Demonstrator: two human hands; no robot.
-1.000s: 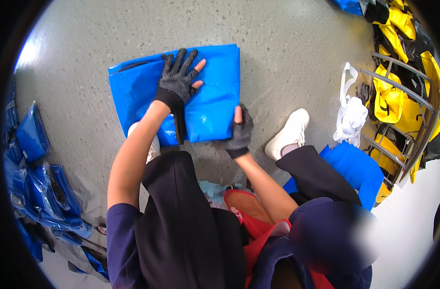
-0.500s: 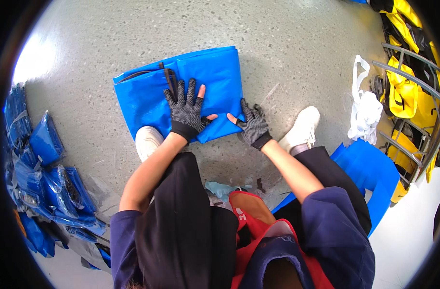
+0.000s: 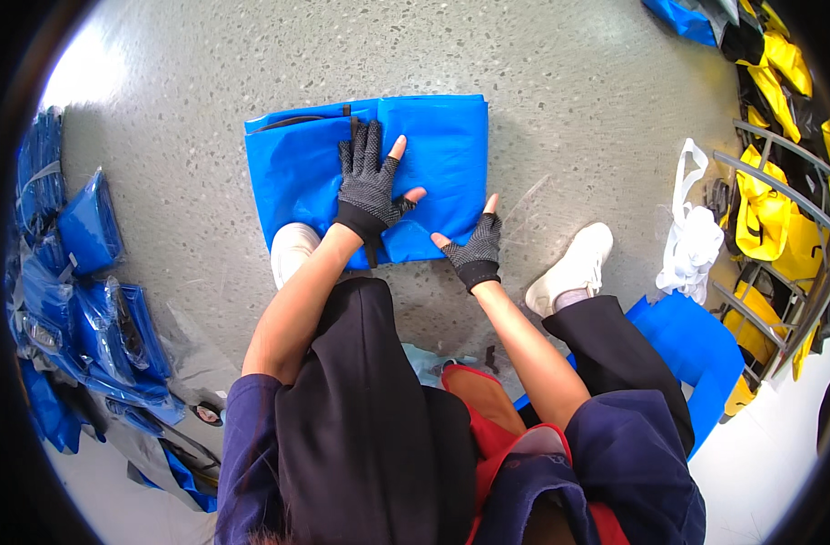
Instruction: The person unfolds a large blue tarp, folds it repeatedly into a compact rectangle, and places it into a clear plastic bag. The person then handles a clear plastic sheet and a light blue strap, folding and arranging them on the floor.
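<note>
A folded blue plastic bag point(image 3: 433, 163) with a dark zip edge and a black strap lies flat on the floor between my shoes. My left hand point(image 3: 368, 186), in a dark grey glove with bare fingertips on some fingers, presses flat on its middle, fingers stretched toward the far edge and covering part of the strap. At the bag's near right corner is my right hand point(image 3: 477, 247), gloved the same way. Its thumb touches the corner and its forefinger points along the right edge; the other fingers are partly hidden.
Packed blue bags point(image 3: 93, 232) in clear plastic pile up at the left. On the right are white straps point(image 3: 690, 245), a blue sheet point(image 3: 683, 331) and a grey metal rack point(image 3: 778, 145) with yellow and black bags. My white shoes point(image 3: 574, 268) flank the folded bag.
The folded bag sits straighter, its right edge now nearly upright in view. My right hand has turned at its corner, with thumb and forefinger spread. My left hand stays flat on it.
</note>
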